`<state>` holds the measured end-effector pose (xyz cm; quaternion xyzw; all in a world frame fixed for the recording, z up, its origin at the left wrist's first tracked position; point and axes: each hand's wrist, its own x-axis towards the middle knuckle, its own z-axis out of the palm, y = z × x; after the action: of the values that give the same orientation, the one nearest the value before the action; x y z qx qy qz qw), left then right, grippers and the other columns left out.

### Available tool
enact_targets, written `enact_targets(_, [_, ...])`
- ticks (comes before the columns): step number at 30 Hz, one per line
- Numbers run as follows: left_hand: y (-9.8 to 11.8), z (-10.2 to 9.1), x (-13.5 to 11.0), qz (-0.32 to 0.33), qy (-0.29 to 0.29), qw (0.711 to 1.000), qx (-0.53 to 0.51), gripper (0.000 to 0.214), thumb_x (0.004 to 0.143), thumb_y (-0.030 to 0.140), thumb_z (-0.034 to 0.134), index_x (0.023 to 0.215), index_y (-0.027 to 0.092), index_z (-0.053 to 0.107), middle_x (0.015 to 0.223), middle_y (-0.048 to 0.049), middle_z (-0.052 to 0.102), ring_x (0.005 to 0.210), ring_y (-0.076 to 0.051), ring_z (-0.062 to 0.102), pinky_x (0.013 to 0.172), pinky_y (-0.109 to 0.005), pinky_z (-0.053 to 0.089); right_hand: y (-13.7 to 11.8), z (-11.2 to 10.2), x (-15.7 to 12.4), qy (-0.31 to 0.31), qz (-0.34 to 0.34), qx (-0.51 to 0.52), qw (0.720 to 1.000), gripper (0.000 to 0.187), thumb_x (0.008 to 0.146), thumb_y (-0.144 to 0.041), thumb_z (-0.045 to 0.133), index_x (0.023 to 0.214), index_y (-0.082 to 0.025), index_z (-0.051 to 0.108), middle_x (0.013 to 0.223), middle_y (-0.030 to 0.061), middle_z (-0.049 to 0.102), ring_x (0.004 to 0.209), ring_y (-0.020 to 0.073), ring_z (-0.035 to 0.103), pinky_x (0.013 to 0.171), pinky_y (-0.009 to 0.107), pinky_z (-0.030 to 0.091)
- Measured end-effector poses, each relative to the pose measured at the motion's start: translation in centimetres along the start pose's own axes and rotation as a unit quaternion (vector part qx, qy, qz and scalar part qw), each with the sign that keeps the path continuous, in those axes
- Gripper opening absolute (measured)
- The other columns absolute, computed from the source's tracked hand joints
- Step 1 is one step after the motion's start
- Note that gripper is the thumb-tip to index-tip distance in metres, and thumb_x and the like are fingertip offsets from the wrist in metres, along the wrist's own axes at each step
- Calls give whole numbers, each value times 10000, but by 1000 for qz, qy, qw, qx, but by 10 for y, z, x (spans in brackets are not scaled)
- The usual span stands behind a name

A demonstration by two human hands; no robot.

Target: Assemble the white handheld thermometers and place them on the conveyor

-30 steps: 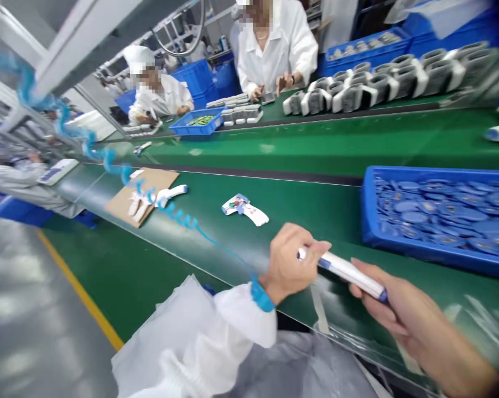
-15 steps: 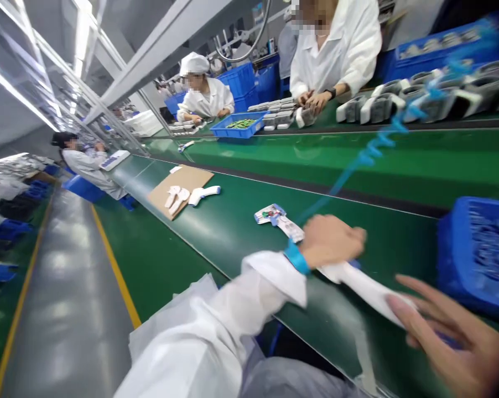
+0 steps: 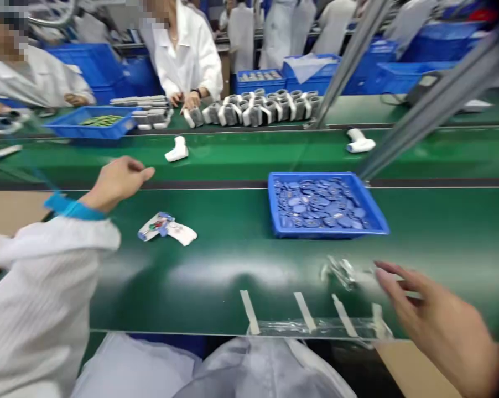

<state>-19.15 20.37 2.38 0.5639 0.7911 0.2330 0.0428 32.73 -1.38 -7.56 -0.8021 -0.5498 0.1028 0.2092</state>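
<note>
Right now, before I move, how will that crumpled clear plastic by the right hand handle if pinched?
The crumpled clear plastic looks thin, so it will probably crease rather than hold its shape. It is likely very light for its size. On the glossy green belt, a push from the right hand might well slide it.

A blue wristband (image 3: 73,209) closes the white ribbed sleeve (image 3: 37,293) at the left hand (image 3: 119,185).
</note>
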Motion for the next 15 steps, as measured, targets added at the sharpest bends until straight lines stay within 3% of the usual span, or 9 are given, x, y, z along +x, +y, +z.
enact_targets(3, [-19,17,-38,17,-44,998,-34,470,892,602,637,1001,146,671,874,-34,694,903,-266,673,886,-408,476,1,23,-9,41,-46,-91,994,942,851,-884,339,1350,-133,610,1181,302,652,998,479,649,843,636,486])
enact_targets(4, [-20,20,-52,29,-51,997,-46,479,901,627,614,1011,163,657,921,-34,700,899,-253,671,877,-398,479,-5,35,-11,63,-66,-94,991,1001,852,-890,332,1352,-66,603,1217,335,623,1055,498,622,870,648,469])
enact_targets(6, [-14,26,-80,55,-54,995,-63,469,921,649,569,1025,196,633,1018,-29,704,949,-253,672,893,-401,489,-18,55,-10,93,-78,-47,991,880,916,-818,346,1224,-67,685,1176,318,640,1023,448,629,862,592,476])
enact_targets(9, [5,32,-113,78,-68,989,-108,422,890,616,592,1058,231,632,1114,-30,711,1011,-264,677,938,-423,517,-37,69,-1,109,-70,49,990,682,1011,-680,328,954,-149,753,909,178,698,760,278,641,742,421,495])
enact_targets(15, [40,51,-157,114,-115,959,-233,438,839,566,636,1064,191,656,1188,-87,708,1067,-268,675,1009,-438,524,-73,88,20,112,-83,113,984,620,994,-668,444,1009,-139,767,827,88,706,666,182,611,713,323,491])
